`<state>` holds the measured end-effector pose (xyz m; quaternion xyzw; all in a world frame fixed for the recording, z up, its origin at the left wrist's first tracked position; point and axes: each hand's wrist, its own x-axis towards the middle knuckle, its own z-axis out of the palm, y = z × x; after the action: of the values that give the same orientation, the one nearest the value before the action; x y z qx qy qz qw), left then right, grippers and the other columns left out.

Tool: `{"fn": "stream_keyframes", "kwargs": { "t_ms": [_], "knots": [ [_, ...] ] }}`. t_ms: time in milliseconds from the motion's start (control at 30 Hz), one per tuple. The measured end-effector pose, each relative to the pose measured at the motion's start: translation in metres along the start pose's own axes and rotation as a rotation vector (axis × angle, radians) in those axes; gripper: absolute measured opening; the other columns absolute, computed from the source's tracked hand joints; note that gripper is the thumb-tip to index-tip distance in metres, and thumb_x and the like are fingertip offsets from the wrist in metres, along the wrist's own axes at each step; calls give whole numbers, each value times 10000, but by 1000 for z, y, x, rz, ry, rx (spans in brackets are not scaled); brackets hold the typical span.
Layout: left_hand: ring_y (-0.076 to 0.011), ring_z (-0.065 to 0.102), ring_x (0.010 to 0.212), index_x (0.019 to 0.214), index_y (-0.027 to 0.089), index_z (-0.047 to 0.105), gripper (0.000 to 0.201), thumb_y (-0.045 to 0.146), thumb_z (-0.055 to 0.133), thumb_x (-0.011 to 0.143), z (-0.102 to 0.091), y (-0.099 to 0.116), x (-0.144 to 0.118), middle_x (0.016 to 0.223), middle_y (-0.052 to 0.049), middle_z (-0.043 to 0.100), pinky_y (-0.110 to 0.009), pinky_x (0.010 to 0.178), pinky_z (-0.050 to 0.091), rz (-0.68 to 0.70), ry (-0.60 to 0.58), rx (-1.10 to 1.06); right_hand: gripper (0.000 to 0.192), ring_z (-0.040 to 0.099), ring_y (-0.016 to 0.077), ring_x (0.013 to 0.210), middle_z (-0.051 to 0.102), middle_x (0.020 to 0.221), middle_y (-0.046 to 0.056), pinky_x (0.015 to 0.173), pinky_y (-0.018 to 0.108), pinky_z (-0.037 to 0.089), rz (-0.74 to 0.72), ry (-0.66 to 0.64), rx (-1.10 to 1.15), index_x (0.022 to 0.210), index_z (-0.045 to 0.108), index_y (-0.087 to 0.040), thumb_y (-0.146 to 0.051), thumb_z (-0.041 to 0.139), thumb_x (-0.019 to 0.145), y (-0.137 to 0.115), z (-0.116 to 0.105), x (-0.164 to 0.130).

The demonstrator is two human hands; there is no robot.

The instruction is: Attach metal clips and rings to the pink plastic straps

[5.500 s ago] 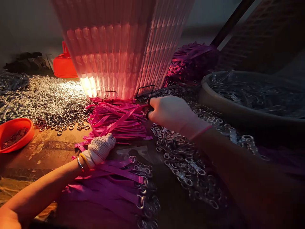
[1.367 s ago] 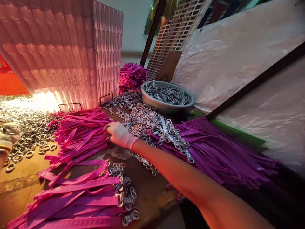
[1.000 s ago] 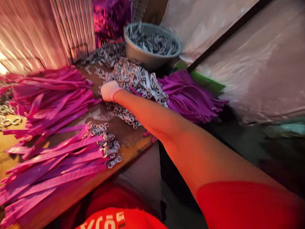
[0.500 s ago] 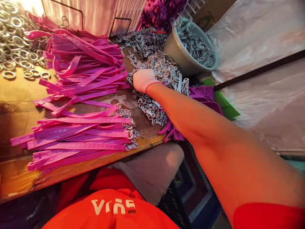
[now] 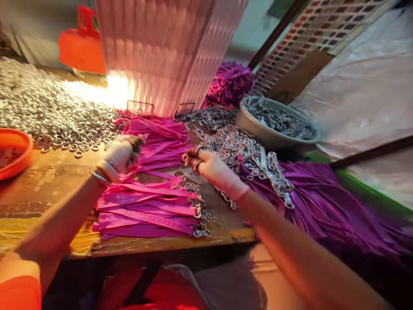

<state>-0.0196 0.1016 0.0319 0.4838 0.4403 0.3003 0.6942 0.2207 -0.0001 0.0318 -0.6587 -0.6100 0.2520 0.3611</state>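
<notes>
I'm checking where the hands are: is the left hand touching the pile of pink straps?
Touching. The head view shows the gloved left hand resting on the near edge of the pink straps, with strap ends running under its fingers.

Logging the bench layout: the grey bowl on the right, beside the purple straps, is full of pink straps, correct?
Not quite. In the head view the grey bowl on the right, beside the purple straps, holds silvery metal clips, not pink straps. The pink straps lie on the wooden table.
</notes>
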Motion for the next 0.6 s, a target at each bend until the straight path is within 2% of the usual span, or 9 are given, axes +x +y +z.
{"fn": "stream_keyframes", "kwargs": {
  "t_ms": [67, 133, 267, 367, 467, 533, 600],
  "knots": [
    [-42, 437, 401, 864, 148, 618, 237, 383, 651, 860, 10, -2, -10, 625, 30, 549, -153, 360, 308, 11, -54, 17, 271, 588, 162, 686, 661, 788, 40, 643, 294, 503, -47, -2, 77, 914, 639, -174, -392, 531, 794, -3, 15, -16],
    [-35, 399, 355, 763, 163, 577, 260, 397, 674, 825, 25, -11, -20, 558, 44, 514, -149, 326, 244, -21, -160, 57, 310, 591, 161, 696, 658, 806, 39, 644, 295, 508, -55, 14, 138, 960, 623, -182, -428, 503, 815, -2, 21, -28],
    [-55, 394, 354, 747, 178, 567, 309, 469, 631, 829, 49, -25, -36, 510, 42, 505, -166, 325, 256, -20, -277, 177, 302, 607, 162, 747, 652, 855, 36, 690, 299, 524, -24, 35, 262, 1032, 606, -201, -403, 527, 822, 0, 20, -39],
    [-58, 427, 390, 741, 168, 582, 261, 411, 624, 826, 57, -24, -40, 534, 33, 528, -167, 356, 298, 63, -332, 252, 334, 631, 176, 875, 658, 951, 33, 815, 321, 531, -38, -36, 399, 1076, 599, -229, -354, 609, 767, -4, 19, -38],
    [-60, 430, 386, 704, 148, 593, 216, 330, 591, 820, 65, -18, -38, 498, 21, 528, -166, 363, 299, 113, -364, 354, 308, 633, 179, 940, 675, 978, 31, 919, 343, 501, -61, -112, 516, 1028, 619, -220, -282, 613, 726, -9, 19, -36],
    [-61, 423, 383, 743, 139, 619, 224, 338, 566, 833, 73, -16, -37, 485, 21, 520, -163, 364, 296, 112, -361, 339, 286, 630, 183, 929, 683, 948, 34, 925, 347, 493, -47, -37, 554, 977, 635, -199, -266, 608, 700, -8, 20, -34],
    [-59, 408, 377, 817, 141, 638, 238, 370, 578, 832, 81, -17, -37, 490, 29, 515, -159, 361, 289, 80, -348, 265, 287, 624, 185, 891, 683, 917, 37, 876, 341, 505, 11, 113, 581, 951, 644, -184, -269, 606, 680, -5, 21, -32]
  ]
}}
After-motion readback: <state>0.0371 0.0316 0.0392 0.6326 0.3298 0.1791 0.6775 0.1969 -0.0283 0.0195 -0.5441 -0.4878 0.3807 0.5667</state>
